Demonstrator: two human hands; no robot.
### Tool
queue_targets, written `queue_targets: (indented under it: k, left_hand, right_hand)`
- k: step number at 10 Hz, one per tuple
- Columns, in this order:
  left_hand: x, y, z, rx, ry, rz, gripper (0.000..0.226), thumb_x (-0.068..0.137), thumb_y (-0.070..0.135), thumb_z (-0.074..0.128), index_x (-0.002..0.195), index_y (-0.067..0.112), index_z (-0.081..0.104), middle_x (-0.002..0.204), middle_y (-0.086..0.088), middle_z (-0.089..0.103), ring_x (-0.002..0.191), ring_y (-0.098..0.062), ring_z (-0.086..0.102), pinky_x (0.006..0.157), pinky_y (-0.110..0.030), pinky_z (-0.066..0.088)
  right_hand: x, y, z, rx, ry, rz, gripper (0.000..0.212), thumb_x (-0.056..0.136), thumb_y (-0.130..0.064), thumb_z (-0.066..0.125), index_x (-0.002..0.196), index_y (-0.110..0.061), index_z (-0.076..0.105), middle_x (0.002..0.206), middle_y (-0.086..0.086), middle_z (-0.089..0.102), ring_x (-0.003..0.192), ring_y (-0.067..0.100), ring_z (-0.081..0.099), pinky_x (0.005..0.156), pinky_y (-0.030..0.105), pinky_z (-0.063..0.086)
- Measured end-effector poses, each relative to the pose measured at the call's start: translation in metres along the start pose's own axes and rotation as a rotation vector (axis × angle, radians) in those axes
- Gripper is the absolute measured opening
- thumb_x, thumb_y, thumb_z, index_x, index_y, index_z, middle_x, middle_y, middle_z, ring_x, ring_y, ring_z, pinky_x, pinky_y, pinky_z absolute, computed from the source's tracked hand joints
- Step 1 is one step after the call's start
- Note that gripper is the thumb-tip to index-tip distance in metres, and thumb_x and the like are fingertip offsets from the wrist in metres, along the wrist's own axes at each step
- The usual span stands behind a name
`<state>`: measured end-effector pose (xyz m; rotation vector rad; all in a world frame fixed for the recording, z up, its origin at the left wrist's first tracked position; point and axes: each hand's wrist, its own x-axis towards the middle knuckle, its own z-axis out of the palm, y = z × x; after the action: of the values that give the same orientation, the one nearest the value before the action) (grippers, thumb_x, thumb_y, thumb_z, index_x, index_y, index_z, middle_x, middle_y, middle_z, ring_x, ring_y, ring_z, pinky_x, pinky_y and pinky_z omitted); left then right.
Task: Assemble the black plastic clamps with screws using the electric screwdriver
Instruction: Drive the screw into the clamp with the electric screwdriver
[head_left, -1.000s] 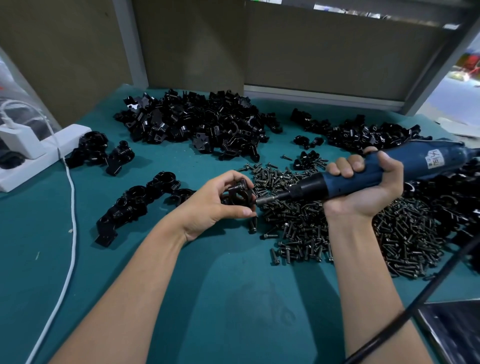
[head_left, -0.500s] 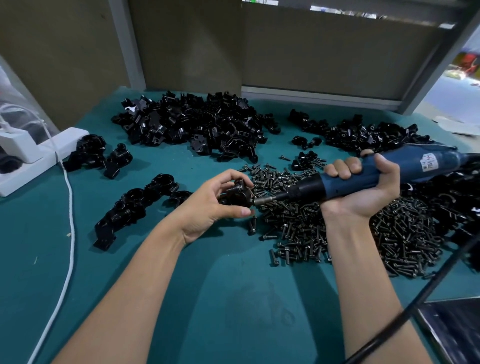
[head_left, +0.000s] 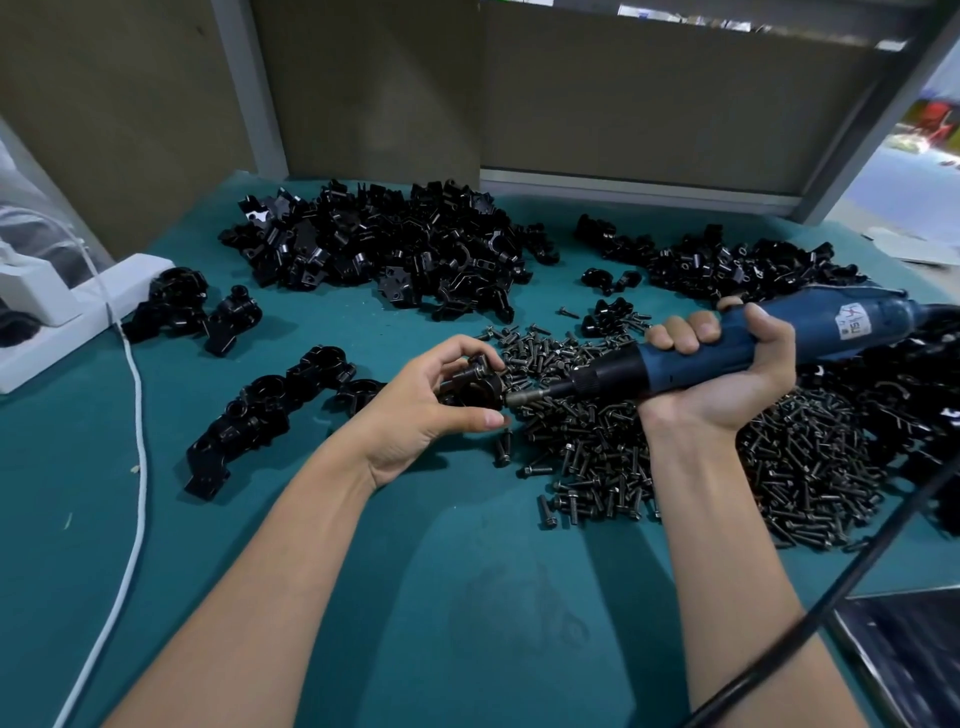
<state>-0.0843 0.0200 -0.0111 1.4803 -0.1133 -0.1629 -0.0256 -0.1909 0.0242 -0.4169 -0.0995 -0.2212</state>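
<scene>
A teal mat (head_left: 467, 597) covers the bench, boxed in at the back by drab brown panels (head_left: 649, 93). In the middle of it the left hand (head_left: 426, 410) pinches a black clamp (head_left: 475, 387) between its thumb below and curled fingertips above, holding it just over the mat at the left edge of the screw heap (head_left: 675, 457). The metal bit of the electric screwdriver (head_left: 831, 332) meets the clamp's right face, with the tool lying almost level and pointing left. The right hand (head_left: 722, 374) is wrapped in a full fist round the blue barrel just behind the black collar, fingers and thumb curled right round it. The dark screws spread wide beneath and to the right of both hands, with a few strays loose at the near edge. Left of the left hand a row of clamps (head_left: 270, 410) lies on the mat, and a smaller cluster (head_left: 192, 306) sits farther left beside a white power strip (head_left: 67, 317), whose white cable (head_left: 137, 467) runs down the mat's left side. Two heaps of loose black clamp parts lie at the back: the larger heap (head_left: 389, 249) on the left, the smaller heap (head_left: 727, 265) on the right. A black cord (head_left: 831, 597) crosses the near right corner.
</scene>
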Motion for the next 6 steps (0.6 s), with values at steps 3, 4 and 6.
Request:
queue_targets:
  k: [3,4,6]
  left_hand:
    - [0.0005,-0.0004,0.0011,-0.019,-0.009,-0.008,0.052,0.052,0.016,0.090,0.098,0.026,0.068,0.115,-0.002,0.058,0.111,-0.025,0.059,0.101,-0.054,0.050]
    - [0.0009,-0.0014,0.0007,0.000,-0.002,-0.002,0.046,0.059,0.008,0.086,0.097,0.026,0.067,0.109,-0.001,0.060,0.107,-0.026,0.060,0.101,-0.055,0.049]
    - [-0.0001,-0.0009,0.0020,-0.045,0.004,-0.018,0.045,0.054,0.012,0.089,0.093,0.028,0.073,0.109,-0.005,0.061,0.117,-0.041,0.060,0.102,-0.053,0.049]
  right_hand:
    - [0.0006,0.0001,-0.0012,0.003,0.001,0.004,0.010,0.071,-0.025,0.052,0.075,-0.016,0.050,0.053,-0.006,0.043,0.044,0.010,0.040,0.048,0.022,0.038]
    - [0.0002,0.0001,-0.0009,0.004,0.004,0.006,0.010,0.071,-0.025,0.052,0.075,-0.016,0.049,0.053,-0.006,0.043,0.043,0.011,0.040,0.048,0.022,0.038]
    - [-0.0006,0.0005,-0.0004,-0.007,0.008,0.000,0.010,0.071,-0.026,0.052,0.074,-0.017,0.049,0.053,-0.006,0.044,0.044,0.010,0.040,0.048,0.021,0.037]
